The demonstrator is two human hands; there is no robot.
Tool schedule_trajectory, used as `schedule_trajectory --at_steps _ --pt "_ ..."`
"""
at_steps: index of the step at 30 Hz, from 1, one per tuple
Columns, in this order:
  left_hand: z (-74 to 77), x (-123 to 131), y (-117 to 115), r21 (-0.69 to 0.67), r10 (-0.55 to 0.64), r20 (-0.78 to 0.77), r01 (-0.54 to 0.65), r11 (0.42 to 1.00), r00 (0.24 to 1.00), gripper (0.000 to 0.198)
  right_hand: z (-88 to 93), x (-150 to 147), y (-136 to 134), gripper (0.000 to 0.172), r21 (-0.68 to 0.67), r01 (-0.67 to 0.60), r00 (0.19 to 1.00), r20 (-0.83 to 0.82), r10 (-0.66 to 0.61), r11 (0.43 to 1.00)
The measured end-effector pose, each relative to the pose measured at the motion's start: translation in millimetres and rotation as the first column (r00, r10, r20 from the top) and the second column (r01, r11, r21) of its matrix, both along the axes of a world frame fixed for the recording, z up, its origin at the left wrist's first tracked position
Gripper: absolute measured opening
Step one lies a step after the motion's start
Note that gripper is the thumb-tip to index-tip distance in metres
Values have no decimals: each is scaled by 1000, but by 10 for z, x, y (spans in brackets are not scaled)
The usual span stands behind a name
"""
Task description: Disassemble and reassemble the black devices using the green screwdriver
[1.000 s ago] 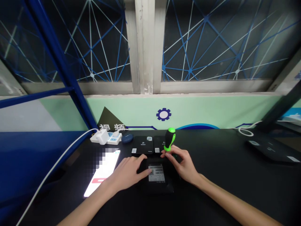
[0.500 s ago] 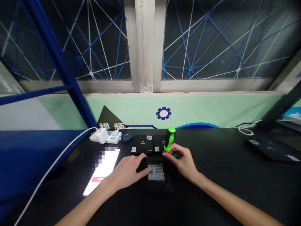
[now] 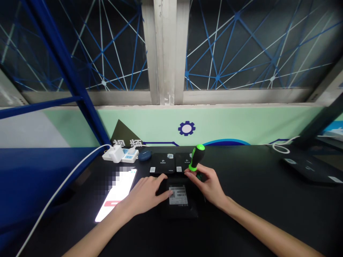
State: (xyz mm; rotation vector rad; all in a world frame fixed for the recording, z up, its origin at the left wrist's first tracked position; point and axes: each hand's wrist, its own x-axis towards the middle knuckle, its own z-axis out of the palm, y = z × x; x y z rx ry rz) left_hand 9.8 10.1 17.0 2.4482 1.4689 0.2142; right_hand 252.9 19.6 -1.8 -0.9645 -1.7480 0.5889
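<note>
A black-and-green screwdriver [image 3: 197, 157] stands nearly upright, its handle tilted slightly right at the top. The fingers of my right hand [image 3: 208, 182] are pinched around it just below the handle; its tip is hidden. Beneath lies a flat black device [image 3: 184, 213] with a white printed label [image 3: 178, 196]. My left hand [image 3: 147, 192] rests at the device's left side, thumb and index finger spread apart. That thumb touches the label's left edge, and the index finger reaches the device's far left corner. A small dark green thing [image 3: 199, 176] shows partly behind my right fingers.
Two black boxes [image 3: 162, 163] with small stickers lie behind the device. Left of them are a dark blue rounded object [image 3: 145, 155] and a white power strip [image 3: 130, 156] with a cable. A lit phone [image 3: 116, 196] lies left; another black device [image 3: 312, 171] sits far right.
The screwdriver's handle has turned and its top has leaned slightly to the right. My right fingers have shifted very little, and my left hand stays where it was.
</note>
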Motion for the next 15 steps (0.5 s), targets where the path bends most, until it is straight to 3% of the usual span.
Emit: schedule_trajectory --at_steps 8,15 --pt "-28 -8 5 14 -2 7 2 1000 1000 50 -73 1 38 20 -57 17 988 -152 -25 998" --pt "-20 -1 9 8 -1 8 0 1000 1000 49 -43 22 12 17 -23 8 996 -91 -10 1000"
